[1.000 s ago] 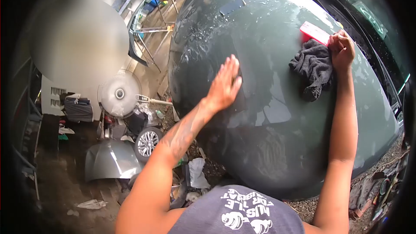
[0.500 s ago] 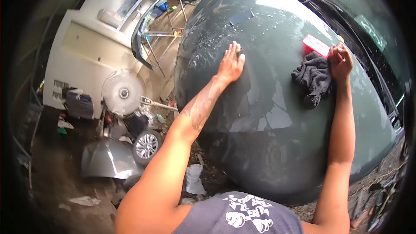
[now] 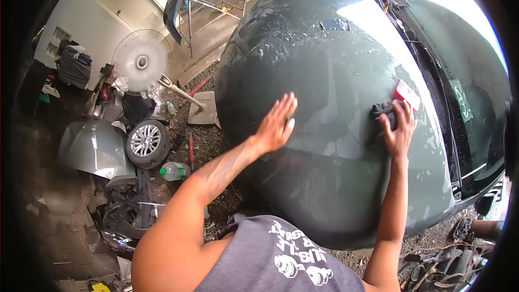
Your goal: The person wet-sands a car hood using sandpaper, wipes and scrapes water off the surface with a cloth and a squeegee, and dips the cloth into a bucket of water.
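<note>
My left hand [image 3: 277,123] lies flat on the dark green car hood [image 3: 330,184], fingers stretched out. A small dark patch shows between its thumb and fingers; I cannot tell what it is. On the windshield side of the hood, my right hand [image 3: 400,135] grips a bunched dark grey cloth [image 3: 383,110], its fingers curved over it. Just beyond those fingertips sits a red and white block [image 3: 406,95]. Farther up, a small dark rectangular sheet [image 3: 335,25] rests on the hood. Wet, whitish streaks mark the hood's far part.
Left of the car stand a fan [image 3: 142,62], a loose wheel [image 3: 147,143] and a grey body panel [image 3: 97,148]. A plastic bottle [image 3: 174,171] lies on the gravel. A curved panel [image 3: 174,13] hangs on a metal stand. The windshield [image 3: 432,32] borders the hood.
The view has shifted. My left hand has slid back toward my body across the hood. My right hand has moved from beside the cloth onto it, and the cloth is now more bunched.
</note>
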`<state>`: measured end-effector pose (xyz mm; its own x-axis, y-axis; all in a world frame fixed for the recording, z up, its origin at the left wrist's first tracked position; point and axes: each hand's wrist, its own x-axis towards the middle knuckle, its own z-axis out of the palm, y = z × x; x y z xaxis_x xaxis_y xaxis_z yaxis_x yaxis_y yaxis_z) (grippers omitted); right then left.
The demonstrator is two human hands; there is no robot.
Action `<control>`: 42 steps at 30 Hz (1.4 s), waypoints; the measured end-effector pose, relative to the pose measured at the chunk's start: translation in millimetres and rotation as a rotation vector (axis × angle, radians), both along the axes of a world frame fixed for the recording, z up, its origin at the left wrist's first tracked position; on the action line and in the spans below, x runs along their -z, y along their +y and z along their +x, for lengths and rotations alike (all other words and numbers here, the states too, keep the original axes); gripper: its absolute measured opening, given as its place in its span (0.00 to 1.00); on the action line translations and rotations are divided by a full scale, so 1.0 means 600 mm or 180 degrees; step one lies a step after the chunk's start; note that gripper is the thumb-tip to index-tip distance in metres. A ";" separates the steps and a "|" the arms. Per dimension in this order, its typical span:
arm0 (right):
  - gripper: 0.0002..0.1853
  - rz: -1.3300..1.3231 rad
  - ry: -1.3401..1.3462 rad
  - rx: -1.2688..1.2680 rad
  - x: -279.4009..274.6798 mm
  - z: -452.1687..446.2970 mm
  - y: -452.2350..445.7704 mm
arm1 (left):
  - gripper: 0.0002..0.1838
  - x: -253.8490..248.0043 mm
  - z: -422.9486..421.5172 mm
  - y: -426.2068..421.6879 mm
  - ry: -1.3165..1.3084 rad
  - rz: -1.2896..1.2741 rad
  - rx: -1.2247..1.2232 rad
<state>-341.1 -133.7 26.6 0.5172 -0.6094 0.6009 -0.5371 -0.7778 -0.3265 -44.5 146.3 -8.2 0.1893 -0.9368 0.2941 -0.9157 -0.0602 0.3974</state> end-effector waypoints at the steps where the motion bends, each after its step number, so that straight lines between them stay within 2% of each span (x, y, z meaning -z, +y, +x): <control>1: 0.43 0.0083 0.0259 0.0072 0.007 -0.005 0.027 | 0.33 -0.007 0.000 0.019 -0.0069 0.0177 0.0065; 2: 0.47 0.0228 0.0496 0.0009 0.007 -0.008 0.051 | 0.34 -0.008 0.005 0.027 -0.0138 0.0347 0.0133; 4: 0.51 0.0208 0.0673 -0.0315 -0.018 0.017 0.103 | 0.35 0.009 0.079 -0.035 -0.0434 -0.0061 -0.0280; 6: 0.53 0.0263 0.1034 -0.0471 -0.039 0.071 0.139 | 0.33 0.005 0.162 -0.118 -0.0396 -0.0127 -0.0727; 7: 0.51 0.0283 0.1231 -0.0456 -0.041 0.101 0.141 | 0.33 0.004 0.188 -0.144 -0.0567 -0.0126 -0.0709; 10: 0.28 0.0028 0.0716 -0.0594 -0.016 0.175 0.102 | 0.32 0.016 0.148 -0.116 -0.0645 -0.0245 -0.0300; 11: 0.28 0.0009 0.0792 -0.0626 -0.022 0.197 0.090 | 0.32 0.011 0.105 -0.075 -0.0345 -0.0263 -0.0227; 13: 0.20 -0.0058 0.1056 -0.0709 -0.031 0.244 0.081 | 0.33 0.013 0.031 0.001 -0.0237 -0.0146 0.0015; 16: 0.18 -0.0134 0.1211 -0.0749 -0.038 0.341 0.068 | 0.33 0.002 0.060 -0.009 -0.0048 -0.0207 0.0207; 19: 0.17 0.0001 0.1416 -0.0593 -0.044 0.425 0.056 | 0.30 0.017 0.181 -0.137 -0.0586 -0.0745 -0.0070; 20: 0.17 -0.0064 0.1200 -0.0668 -0.047 0.440 0.047 | 0.30 0.020 0.210 -0.182 -0.0410 -0.0837 -0.0277; 22: 0.17 -0.0059 0.1099 -0.0698 -0.037 0.415 0.050 | 0.31 0.009 0.188 -0.176 -0.0609 -0.0702 -0.0390; 24: 0.18 -0.0235 0.0920 -0.0208 -0.037 0.348 0.034 | 0.33 -0.018 0.106 -0.064 -0.0646 -0.0305 0.0112; 26: 0.22 -0.0041 0.0294 0.0524 0.016 0.235 -0.014 | 0.34 0.007 0.040 0.038 0.0036 -0.0145 0.0863; 28: 0.27 0.0152 0.0341 0.2027 0.009 0.194 -0.010 | 0.33 0.000 0.074 0.000 0.0156 -0.0165 0.0978; 30: 0.28 -0.0079 0.0389 0.2053 0.009 0.192 -0.012 | 0.32 -0.008 0.155 -0.123 -0.0325 -0.0427 0.0441; 32: 0.31 -0.0311 0.0497 0.2102 0.016 0.186 -0.023 | 0.32 0.006 0.207 -0.215 0.0056 -0.0692 0.0134; 35: 0.30 -0.0086 0.0547 0.2026 0.014 0.183 -0.029 | 0.32 0.003 0.122 -0.074 -0.0135 -0.0655 0.0293; 36: 0.30 -0.0043 0.0553 0.2032 0.015 0.183 -0.023 | 0.32 0.003 0.078 -0.006 -0.0102 -0.0264 0.0459; 38: 0.29 -0.0153 0.0488 0.2054 0.009 0.191 -0.017 | 0.33 0.012 0.059 0.046 0.0500 -0.0132 0.0828; 41: 0.28 -0.0484 0.0503 0.1967 0.012 0.191 -0.021 | 0.31 0.001 0.145 -0.077 0.0062 -0.0506 0.0473; 42: 0.29 -0.0495 0.0475 0.1954 0.009 0.194 -0.021 | 0.30 0.004 0.175 -0.125 0.0230 -0.0624 0.0209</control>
<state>-224.5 -146.3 21.0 0.1874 -0.7324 0.6546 -0.9298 -0.3472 -0.1222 60.6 71.3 -10.8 0.1569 -0.8740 0.4598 -0.8837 0.0836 0.4605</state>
